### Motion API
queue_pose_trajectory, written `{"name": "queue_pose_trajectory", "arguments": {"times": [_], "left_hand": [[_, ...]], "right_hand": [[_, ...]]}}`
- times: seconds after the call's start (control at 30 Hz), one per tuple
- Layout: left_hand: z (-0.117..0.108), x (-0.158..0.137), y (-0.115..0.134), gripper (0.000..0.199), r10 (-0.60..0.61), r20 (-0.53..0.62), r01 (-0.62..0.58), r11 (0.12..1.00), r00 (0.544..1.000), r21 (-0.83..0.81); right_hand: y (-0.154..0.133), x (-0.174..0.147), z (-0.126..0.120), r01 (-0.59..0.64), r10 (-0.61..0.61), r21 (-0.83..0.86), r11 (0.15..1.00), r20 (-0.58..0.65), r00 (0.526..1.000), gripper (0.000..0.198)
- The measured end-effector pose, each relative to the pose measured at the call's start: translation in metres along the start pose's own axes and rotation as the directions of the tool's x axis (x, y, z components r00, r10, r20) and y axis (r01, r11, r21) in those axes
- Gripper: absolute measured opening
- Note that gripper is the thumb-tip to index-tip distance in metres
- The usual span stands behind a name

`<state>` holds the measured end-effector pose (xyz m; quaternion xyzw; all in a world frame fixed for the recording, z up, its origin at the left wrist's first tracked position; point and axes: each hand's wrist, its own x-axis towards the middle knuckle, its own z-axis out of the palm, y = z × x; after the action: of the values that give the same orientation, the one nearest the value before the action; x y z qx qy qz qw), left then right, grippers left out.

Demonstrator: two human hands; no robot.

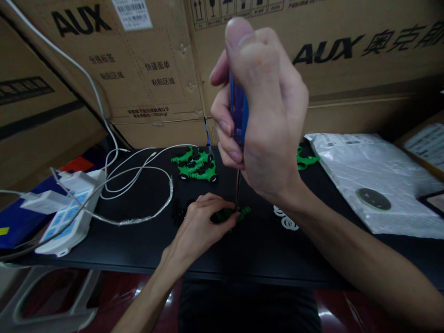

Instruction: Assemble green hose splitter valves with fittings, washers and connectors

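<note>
In the head view my right hand is wrapped around the blue handle of a screwdriver, held upright with its shaft pointing down. The shaft's lower end meets a green plastic part on the black table. My left hand pinches that part, thumb and fingertips close around the shaft's tip; much of the part is hidden under the fingers. Small black pieces lie just left of my left hand. White rings lie to the right, beside my right forearm.
Several green and black assemblies stand farther back on the table. More green parts lie behind my right wrist, near a white plastic mailer. At left are a power strip and looped white cables. Cardboard boxes wall the back.
</note>
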<state>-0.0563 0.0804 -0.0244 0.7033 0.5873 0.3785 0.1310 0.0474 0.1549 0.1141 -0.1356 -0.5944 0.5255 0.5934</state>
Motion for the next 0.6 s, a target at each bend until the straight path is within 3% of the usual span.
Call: {"name": "queue_pose_trajectory", "arguments": {"times": [0.6], "left_hand": [[0.0017,-0.0015,-0.0022,0.01,-0.032,0.004,0.032,0.999,0.999,-0.02]], "right_hand": [[0.0028,-0.0009,-0.0028,0.013,-0.013,-0.014,1.0,-0.018,1.0,0.05]]}}
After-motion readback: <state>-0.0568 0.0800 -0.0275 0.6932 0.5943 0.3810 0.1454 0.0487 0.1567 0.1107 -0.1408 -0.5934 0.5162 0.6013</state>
